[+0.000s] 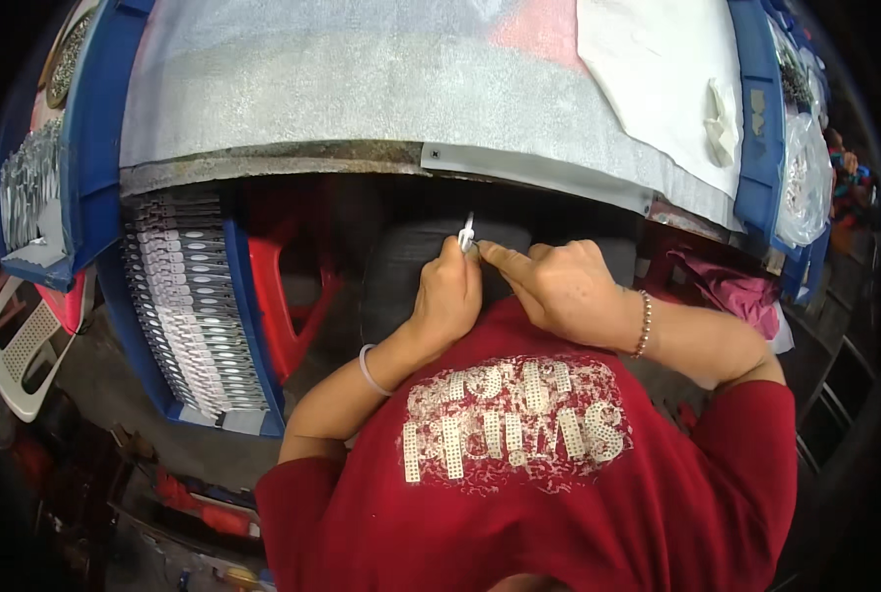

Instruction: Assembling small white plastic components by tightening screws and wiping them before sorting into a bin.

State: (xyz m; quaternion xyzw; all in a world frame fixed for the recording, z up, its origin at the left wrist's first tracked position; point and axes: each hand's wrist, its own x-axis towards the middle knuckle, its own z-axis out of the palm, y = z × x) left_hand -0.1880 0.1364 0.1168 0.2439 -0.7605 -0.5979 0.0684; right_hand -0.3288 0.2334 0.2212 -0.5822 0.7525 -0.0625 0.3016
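In front of my body, over my dark-trousered lap, both hands are brought together. My left hand [448, 296] is closed around a slim white piece with a thin pale tip [467, 233], which sticks up beyond the fingers. Its lower part is hidden in the grip, so its exact kind cannot be made out. My right hand [569, 286] reaches in from the other side, its index finger stretched to the piece beside my left thumb. The remaining right fingers are curled, and a tiny dark spot shows at the fingertip; whether they hold anything is unclear.
Ahead stands a worktable with a whitish cover [362, 89] and a metal edge strip [529, 176]. A blue bin [253, 326] of stacked black-and-white slim pieces [199, 306] is at left, beside a red stool [288, 306]. Blue trays [90, 148] flank the table; white cloth [658, 69] lies right.
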